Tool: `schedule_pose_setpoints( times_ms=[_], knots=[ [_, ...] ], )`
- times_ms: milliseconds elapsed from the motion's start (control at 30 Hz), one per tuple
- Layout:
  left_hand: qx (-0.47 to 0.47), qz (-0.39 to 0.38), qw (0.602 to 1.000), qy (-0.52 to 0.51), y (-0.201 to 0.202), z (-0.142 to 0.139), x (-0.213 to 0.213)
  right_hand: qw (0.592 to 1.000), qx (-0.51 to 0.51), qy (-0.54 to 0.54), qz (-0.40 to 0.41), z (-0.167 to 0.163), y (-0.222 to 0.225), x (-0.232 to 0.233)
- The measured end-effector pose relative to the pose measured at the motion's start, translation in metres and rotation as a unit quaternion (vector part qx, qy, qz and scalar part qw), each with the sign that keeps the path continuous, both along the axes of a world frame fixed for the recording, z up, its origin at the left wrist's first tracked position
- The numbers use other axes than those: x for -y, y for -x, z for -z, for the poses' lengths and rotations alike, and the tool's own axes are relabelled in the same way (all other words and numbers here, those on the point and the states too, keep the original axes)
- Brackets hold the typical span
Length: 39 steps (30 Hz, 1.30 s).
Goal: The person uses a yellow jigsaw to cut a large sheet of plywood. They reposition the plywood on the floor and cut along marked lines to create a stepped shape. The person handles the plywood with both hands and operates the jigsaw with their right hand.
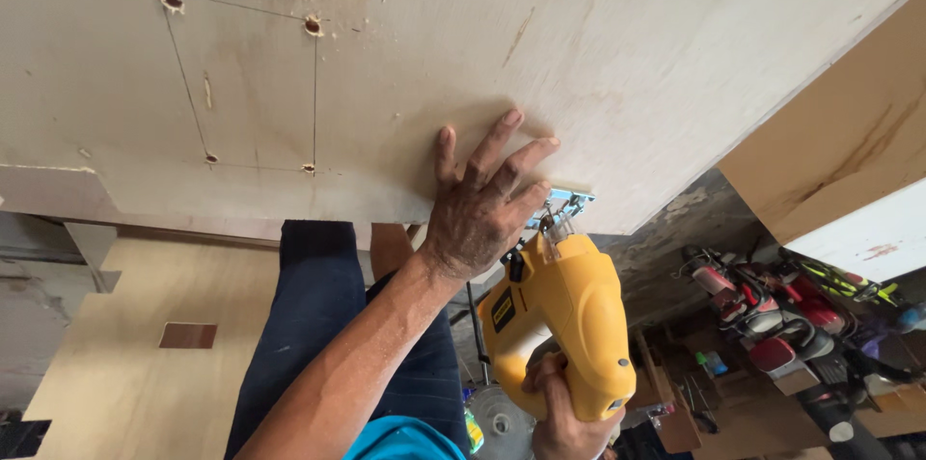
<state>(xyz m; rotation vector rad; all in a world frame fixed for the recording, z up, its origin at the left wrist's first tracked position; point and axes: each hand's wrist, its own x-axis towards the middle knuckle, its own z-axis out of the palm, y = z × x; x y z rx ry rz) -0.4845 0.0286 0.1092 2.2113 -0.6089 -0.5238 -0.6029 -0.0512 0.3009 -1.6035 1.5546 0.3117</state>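
Observation:
My left hand [477, 214] lies flat with fingers spread on the near edge of a large pale plywood sheet [598, 36]. My right hand [558, 421] grips the handle of a yellow jigsaw [569, 315], low in the view. The saw's metal shoe [564, 200] sits at the sheet's edge, right beside my left fingers. The blade itself is hidden. A pencilled rectangle [256, 84] with a drilled hole at each corner is marked on the sheet to the left, with sawdust above it.
My leg in dark blue trousers [318, 325] is under the sheet. Below left lies another plywood panel [125, 373] with a small rectangular cut-out [188, 335]. A brown board [839, 142] leans at the right above red power tools [772, 315] on the floor.

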Motion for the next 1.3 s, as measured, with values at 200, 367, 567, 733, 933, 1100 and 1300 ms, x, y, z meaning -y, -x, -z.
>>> schedule_pose_setpoints(
  times_ms=[200, 367, 567, 733, 933, 1100, 1300],
  knots=[
    [-0.001, -0.012, 1.0, 0.005, 0.004, 0.002, 0.003, 0.998, 0.065, 0.002, 0.013, 0.001, -0.001, -0.002],
    [-0.02, 0.014, 1.0, 0.01, -0.002, -0.001, -0.001, 0.999, 0.052, -0.013, -0.002, 0.0, 0.001, 0.0],
    [-0.014, 0.031, 0.999, 0.009, -0.008, 0.0, -0.004, 0.998, 0.026, -0.027, -0.048, 0.002, 0.004, 0.013],
    [-0.02, 0.026, 0.999, 0.014, -0.007, 0.0, -0.003, 0.993, 0.036, -0.025, -0.11, 0.001, 0.006, 0.021],
    [-0.008, 0.009, 1.0, 0.018, -0.007, -0.001, -0.003, 0.992, 0.016, -0.017, -0.121, 0.0, 0.004, 0.025],
    [-0.001, 0.006, 1.0, 0.02, -0.01, -0.003, -0.002, 0.995, 0.06, -0.037, -0.067, 0.0, 0.003, 0.015],
    [-0.026, 0.031, 0.998, 0.041, -0.007, 0.003, -0.002, 0.989, 0.135, -0.061, -0.01, 0.001, 0.009, 0.002]
  ],
)
